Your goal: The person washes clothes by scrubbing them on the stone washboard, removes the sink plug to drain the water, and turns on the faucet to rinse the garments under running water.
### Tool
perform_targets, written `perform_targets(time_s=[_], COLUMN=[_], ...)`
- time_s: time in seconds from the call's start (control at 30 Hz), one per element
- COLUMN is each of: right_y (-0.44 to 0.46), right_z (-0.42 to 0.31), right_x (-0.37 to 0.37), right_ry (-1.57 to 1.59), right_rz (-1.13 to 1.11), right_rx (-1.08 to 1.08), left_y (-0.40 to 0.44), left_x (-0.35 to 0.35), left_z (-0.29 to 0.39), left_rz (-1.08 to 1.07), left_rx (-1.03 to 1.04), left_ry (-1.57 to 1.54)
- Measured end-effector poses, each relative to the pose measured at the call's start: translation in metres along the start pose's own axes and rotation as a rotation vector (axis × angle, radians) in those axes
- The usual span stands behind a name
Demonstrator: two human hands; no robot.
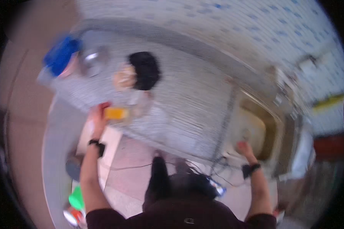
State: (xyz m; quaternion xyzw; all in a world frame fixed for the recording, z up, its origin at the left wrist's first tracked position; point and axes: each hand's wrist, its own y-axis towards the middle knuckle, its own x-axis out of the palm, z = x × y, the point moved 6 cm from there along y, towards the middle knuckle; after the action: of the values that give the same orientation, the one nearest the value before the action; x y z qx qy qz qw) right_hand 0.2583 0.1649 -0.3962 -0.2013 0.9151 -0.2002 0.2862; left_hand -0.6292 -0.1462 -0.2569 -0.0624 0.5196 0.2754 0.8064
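A grey worktop [191, 103] runs across the room, below a pale wall [202, 17] with scattered blue marks, and a sink [270, 131] is set into it on the right. The whole view is blurred.

The left grip [97, 116], a bare hand, is at the left end of an orange container [116, 113] by the near edge of the worktop. A red patch shows at the fingertips; I cannot tell whether the fingers are closed around the container or only beside it. A dark band [97, 147] circles that wrist.

The right grip [244, 147] is at the near left side of the sink, with a black band [250, 169] on its wrist. Nothing can be made out in it, and the blur hides whether its fingers are curled or spread.

Beyond the orange container, a cream-coloured bundle [124, 77] sits against a black bag [144, 70]. Farther left on the worktop are a shiny metal bowl [94, 63] and a blue bag [62, 56] over something pinkish. Below, a dark cable [132, 168] crosses the floor [128, 185], and a green object [76, 197] is near the left forearm.
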Motion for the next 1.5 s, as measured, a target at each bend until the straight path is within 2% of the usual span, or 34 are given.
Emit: perform_targets(time_s=[0.03,0.07,0.1,0.13,0.2,0.27,0.37,0.4,0.43,0.47,0.5,0.53,0.57,0.6,0.67,0.7,0.73,0.8,0.83,0.87,0.9,0.93,1.0,1.03,1.07,1.13,1.17,1.23,1.33,1.37,1.43,1.47,1.5], right_y=[-0.023,-0.051,-0.041,-0.049,-0.055,-0.047,-0.01,-0.006,-0.007,-0.001,0.01,0.022,0.056,0.08,0.112,0.117,0.122,0.121,0.143,0.165,0.184,0.188,0.192,0.191,0.186,0.165,0.174,0.189,0.16,0.162,0.184,0.186,0.189], right_z=[-0.038,-0.089,-0.072,-0.074,-0.071,-0.052,0.007,0.005,0.005,0.007,0.012,0.019,0.058,0.076,0.107,0.135,0.148,0.154,0.165,0.189,0.215,0.217,0.252,0.258,0.249,0.202,0.21,0.248,0.196,0.211,0.223,0.218,0.22], right_x=[0.0,0.006,0.003,-0.004,-0.015,-0.036,-0.062,-0.069,-0.079,-0.086,-0.091,-0.099,-0.104,-0.112,-0.122,-0.128,-0.131,-0.13,-0.122,-0.112,-0.102,-0.097,-0.11,-0.098,-0.102,-0.117,-0.112,-0.097,-0.111,-0.107,-0.102,-0.1,-0.106], right_ry=[-0.556,-0.663,-0.817,-0.727,-0.621,-0.588,-0.68,-0.741,-0.645,-0.638,-0.651,-0.661,-0.706,-0.685,-0.532,-0.162,-0.163,0.274,-0.048,-0.498,-0.856,-0.849,0.03,0.428,0.429,0.284,0.285,0.526,0.397,0.395,-0.427,-0.423,-0.243], right_rz=[0.082,0.166,0.103,0.138,0.189,0.215,0.253,0.257,0.312,0.298,0.258,0.221,0.143,0.136,0.1,0.203,0.191,0.168,0.093,0.106,0.218,0.211,0.307,0.494,0.49,0.438,0.429,0.504,0.397,0.39,0.323,0.312,0.343], right_rx=[-0.116,-0.071,-0.01,0.029,0.066,0.084,0.116,0.132,0.151,0.147,0.105,0.065,0.025,0.032,0.048,0.287,0.293,0.474,0.228,-0.037,-0.271,-0.281,0.241,0.605,0.603,0.45,0.444,0.545,0.599,0.598,-0.087,-0.094,0.078], left_y=[0.008,-0.01,-0.027,-0.056,-0.083,-0.102,-0.124,-0.129,-0.134,-0.14,-0.143,-0.147,-0.152,-0.154,-0.152,-0.153,-0.151,-0.149,-0.149,-0.148,-0.146,-0.145,-0.145,-0.144,-0.145,-0.149,-0.155,-0.157,-0.152,-0.151,-0.149,-0.149,-0.156], left_x=[-0.058,-0.042,-0.021,-0.002,0.002,0.024,0.046,0.052,0.064,0.075,0.091,0.107,0.133,0.154,0.182,0.197,0.205,0.209,0.209,0.209,0.209,0.208,0.212,0.213,0.213,0.215,0.221,0.219,0.217,0.218,0.218,0.218,0.22], left_z=[0.103,0.071,0.033,-0.012,-0.016,0.014,0.076,0.103,0.134,0.168,0.193,0.21,0.22,0.229,0.256,0.268,0.28,0.298,0.302,0.302,0.302,0.3,0.298,0.3,0.298,0.284,0.267,0.261,0.273,0.275,0.277,0.277,0.267], left_rz=[-0.204,0.022,0.031,0.286,0.274,0.09,-0.048,-0.054,-0.111,-0.167,-0.254,-0.254,-0.3,-0.353,-0.45,-0.529,-0.536,-0.587,-0.581,-0.588,-0.595,-0.587,-0.597,-0.594,-0.596,-0.59,-0.568,-0.548,-0.572,-0.595,-0.61,-0.6,-0.588], left_rx=[-0.197,-0.236,-0.062,-0.033,-0.131,-0.206,-0.111,-0.106,-0.053,-0.006,-0.06,-0.059,-0.083,-0.104,-0.16,-0.224,-0.235,-0.295,-0.316,-0.316,-0.31,-0.319,-0.342,-0.344,-0.38,-0.419,-0.399,-0.387,-0.392,-0.347,-0.312,-0.356,-0.399], left_ry=[0.083,0.125,0.029,0.245,0.18,0.083,0.184,0.194,0.194,0.197,0.203,0.221,0.118,0.014,0.075,0.114,0.12,0.26,0.269,0.227,0.186,0.195,0.174,0.176,0.191,0.212,0.216,0.227,0.225,0.207,0.194,0.223,0.251])
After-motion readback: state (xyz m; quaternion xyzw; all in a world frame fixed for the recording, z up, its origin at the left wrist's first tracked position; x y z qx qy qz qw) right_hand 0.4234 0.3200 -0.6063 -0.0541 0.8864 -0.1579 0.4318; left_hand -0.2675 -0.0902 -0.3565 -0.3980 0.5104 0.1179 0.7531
